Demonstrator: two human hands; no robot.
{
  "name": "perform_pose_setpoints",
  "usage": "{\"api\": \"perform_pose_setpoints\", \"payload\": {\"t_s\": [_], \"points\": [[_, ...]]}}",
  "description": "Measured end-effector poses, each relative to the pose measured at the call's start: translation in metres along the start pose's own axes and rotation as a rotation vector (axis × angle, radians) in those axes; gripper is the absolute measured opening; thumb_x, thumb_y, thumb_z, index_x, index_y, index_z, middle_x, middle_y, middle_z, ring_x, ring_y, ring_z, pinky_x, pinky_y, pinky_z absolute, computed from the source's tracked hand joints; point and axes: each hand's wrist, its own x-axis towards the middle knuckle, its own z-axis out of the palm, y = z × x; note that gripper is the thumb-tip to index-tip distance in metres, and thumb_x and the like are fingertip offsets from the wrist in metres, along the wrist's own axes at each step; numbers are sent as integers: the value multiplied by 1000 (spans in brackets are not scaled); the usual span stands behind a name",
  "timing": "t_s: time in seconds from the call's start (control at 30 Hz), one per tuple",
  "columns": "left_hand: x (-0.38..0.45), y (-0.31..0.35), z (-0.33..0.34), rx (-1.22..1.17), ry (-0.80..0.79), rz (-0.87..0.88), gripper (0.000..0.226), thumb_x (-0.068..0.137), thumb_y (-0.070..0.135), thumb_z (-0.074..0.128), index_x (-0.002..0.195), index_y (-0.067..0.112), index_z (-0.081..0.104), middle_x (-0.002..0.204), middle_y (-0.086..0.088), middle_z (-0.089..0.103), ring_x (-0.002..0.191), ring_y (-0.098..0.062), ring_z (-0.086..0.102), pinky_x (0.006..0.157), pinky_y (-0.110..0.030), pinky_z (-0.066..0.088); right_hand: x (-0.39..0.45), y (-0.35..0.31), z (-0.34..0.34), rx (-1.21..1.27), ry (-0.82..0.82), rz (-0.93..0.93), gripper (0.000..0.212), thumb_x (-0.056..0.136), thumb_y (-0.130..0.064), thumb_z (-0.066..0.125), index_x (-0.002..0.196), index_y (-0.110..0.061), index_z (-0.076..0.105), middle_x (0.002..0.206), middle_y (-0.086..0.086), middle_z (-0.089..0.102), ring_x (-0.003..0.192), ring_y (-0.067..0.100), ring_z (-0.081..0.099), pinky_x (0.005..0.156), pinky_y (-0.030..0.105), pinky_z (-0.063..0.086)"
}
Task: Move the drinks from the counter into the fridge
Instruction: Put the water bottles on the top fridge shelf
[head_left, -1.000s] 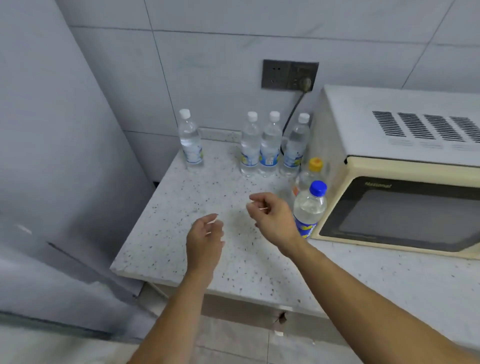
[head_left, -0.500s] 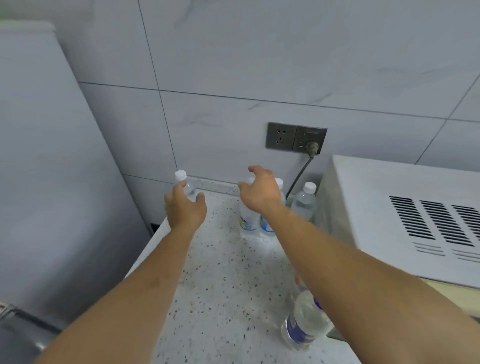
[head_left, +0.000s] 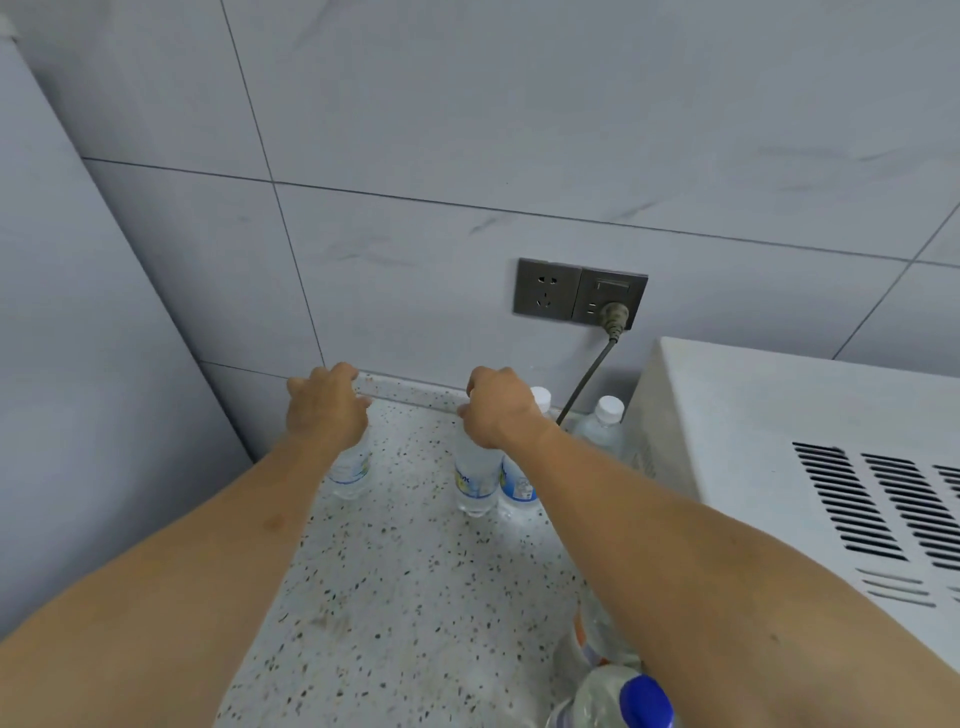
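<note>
Several clear water bottles stand at the back of the speckled counter (head_left: 415, 597). My left hand (head_left: 324, 405) is closed over the top of the lone left bottle (head_left: 350, 470), hiding its cap. My right hand (head_left: 496, 408) grips the neck of another water bottle (head_left: 475, 480), whose base looks slightly off the counter. Just to its right stand two more white-capped bottles (head_left: 519, 486) (head_left: 602, 428). A blue-capped bottle (head_left: 621, 699) sits at the bottom edge, with an orange-labelled one (head_left: 589, 636) behind it, partly hidden by my right arm.
A cream microwave (head_left: 779, 467) fills the right side, its cord plugged into a grey wall socket (head_left: 579, 291). The grey fridge side (head_left: 78, 364) rises on the left. Tiled wall runs behind the counter.
Both hands reached forward from mid-counter to the back row and closed on two bottles. The view moved closer and lower toward the wall.
</note>
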Motion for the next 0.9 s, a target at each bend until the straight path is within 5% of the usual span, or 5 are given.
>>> {"api": "perform_pose_setpoints", "payload": {"t_s": [0.17,0.27,0.5,0.67,0.9], "points": [[-33,11,9,-223,30,86,28,79,25,80,97,13,63,111,-13,56,83,-26,52,70,-32,41,-10,-1,4,70,48,29,32,96,-19,53,126,-8,52,125,15,52,113,32,54,82,34,45],[-59,16,16,-277,66,115,20,77,17,81,86,11,63,102,-12,56,75,-24,51,66,-29,39,-23,-2,3,94,40,38,34,97,-21,55,128,-8,52,126,14,51,114,30,52,89,34,46],[-120,10,10,-443,160,-51,14,81,13,78,90,10,67,105,-15,58,78,-24,55,65,-29,42,-82,-12,-1,164,11,37,34,87,-7,58,120,-8,63,123,15,60,114,31,57,93,36,50],[-156,7,-4,-541,125,-117,15,79,18,80,88,14,69,102,-11,65,83,-26,61,68,-29,45,-125,-14,3,226,-4,21,34,86,-6,60,119,-14,66,128,7,58,109,24,61,78,25,49],[-199,-1,-8,-536,67,51,22,75,25,84,88,15,69,90,-2,65,81,-23,62,65,-27,43,-161,-12,22,388,22,64,26,84,-11,64,108,-21,64,115,3,64,96,19,59,72,25,46]]}}
